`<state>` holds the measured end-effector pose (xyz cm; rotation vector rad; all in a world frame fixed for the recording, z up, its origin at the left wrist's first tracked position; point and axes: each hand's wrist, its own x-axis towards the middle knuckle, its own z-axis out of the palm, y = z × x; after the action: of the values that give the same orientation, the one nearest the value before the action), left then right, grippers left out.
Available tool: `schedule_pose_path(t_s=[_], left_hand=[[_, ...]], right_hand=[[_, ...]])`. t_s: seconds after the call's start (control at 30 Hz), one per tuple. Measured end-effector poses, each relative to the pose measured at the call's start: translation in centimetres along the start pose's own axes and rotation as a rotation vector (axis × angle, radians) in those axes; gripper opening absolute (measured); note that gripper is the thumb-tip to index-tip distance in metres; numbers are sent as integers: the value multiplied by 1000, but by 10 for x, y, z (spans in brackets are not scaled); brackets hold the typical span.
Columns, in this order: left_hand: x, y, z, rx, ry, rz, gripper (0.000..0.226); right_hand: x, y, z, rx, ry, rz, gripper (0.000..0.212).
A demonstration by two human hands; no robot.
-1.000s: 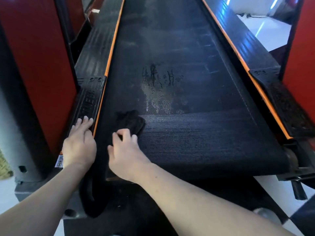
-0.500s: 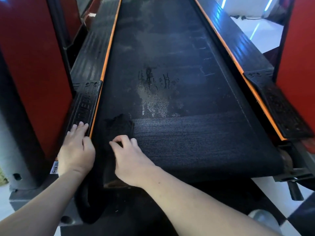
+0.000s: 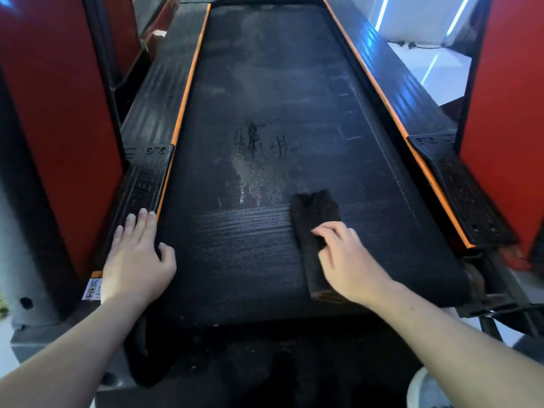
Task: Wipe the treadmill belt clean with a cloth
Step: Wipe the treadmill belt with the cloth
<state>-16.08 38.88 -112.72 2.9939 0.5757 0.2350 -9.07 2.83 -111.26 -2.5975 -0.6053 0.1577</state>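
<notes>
The black treadmill belt [image 3: 265, 98] runs away from me, with a pale dusty smear and dark streaks [image 3: 259, 163] in its middle. A band near my hands looks freshly wiped. A dark folded cloth [image 3: 313, 213] lies flat on the belt's near right part. My right hand [image 3: 347, 260] presses on the cloth's near half with fingers curled over it. My left hand [image 3: 135, 254] rests flat, fingers spread, on the left side rail [image 3: 141, 184], its thumb on the belt edge.
Orange strips [image 3: 188, 81] edge both sides of the belt. Red upright panels [image 3: 59, 128] stand close on the left, and another red panel [image 3: 506, 113] on the right. The right side rail [image 3: 468, 195] looks dirty. White floor [image 3: 418, 63] shows beyond, and a pale round object [image 3: 424, 390] sits at bottom right.
My right hand has slid the cloth from the belt's left side over to its right part, leaving a wiped band. My left hand stays on the left rail.
</notes>
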Motion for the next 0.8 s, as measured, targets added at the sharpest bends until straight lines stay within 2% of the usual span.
schedule_pose_path(t_s=[0.2,0.43,0.8], left_hand=[[1,0,-2,-76,-17,-26,65],[0,1,-3,-113,-9,-52,67],[1,0,1,-93,17,-39,75]], right_hand=[[-11,59,-34,-60,38,140,38],[-20,119,-68,-171,116,343,36],[-15,97,-65,-79,183,547,37]])
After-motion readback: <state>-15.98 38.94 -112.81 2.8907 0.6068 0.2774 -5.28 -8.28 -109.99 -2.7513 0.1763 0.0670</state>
